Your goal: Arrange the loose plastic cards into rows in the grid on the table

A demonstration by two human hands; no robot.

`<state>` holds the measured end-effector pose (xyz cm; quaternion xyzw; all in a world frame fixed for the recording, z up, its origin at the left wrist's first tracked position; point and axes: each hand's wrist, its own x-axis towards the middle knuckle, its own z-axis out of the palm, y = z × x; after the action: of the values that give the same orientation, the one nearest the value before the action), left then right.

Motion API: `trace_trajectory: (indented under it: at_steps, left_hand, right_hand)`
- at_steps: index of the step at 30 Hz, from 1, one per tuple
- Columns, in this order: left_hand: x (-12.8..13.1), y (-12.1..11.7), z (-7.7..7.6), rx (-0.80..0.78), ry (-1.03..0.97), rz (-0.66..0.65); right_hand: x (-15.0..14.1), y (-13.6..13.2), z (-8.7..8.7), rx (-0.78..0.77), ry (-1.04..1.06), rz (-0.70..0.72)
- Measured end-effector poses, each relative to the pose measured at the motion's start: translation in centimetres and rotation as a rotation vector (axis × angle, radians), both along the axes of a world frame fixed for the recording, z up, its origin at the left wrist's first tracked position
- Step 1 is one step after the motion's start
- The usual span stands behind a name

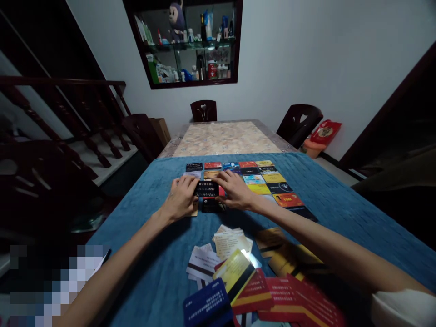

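Observation:
Between them, my left hand (182, 194) and my right hand (234, 188) grip a black card (206, 188) with white print by its two short ends. It is just over the left part of a grid of cards laid in rows. Directly below it lies another black card (211, 205). A yellow card (256, 189) and an orange-red card (289, 200) are among those to the right. Part of the grid is hidden behind my hands. Nearer to me is a loose heap with a dark blue card (207, 305), a yellow striped card (235, 274) and several red cards (299, 297).
A blue cloth (143, 254) covers the near part of the table; a patterned top (231, 136) shows beyond. Dark chairs (299, 120) stand around it. A wooden railing (68, 118) runs along the left, and a shelf niche (190, 45) is in the far wall.

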<state>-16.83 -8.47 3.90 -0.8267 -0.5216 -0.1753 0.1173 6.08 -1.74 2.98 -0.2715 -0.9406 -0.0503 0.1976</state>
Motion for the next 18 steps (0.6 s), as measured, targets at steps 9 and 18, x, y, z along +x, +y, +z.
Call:
trace_trajectory:
  at_steps: [9, 18]
  left_hand:
    - [-1.7, 2.2, 0.2, -0.023, 0.042, 0.019]
    - [-3.0, 5.2, 0.0, -0.053, 0.052, 0.044]
  right_hand:
    - [-1.9, 2.8, -0.1, -0.009, 0.001, 0.012]
    - [-3.7, 5.7, 0.0, -0.051, -0.031, -0.005]
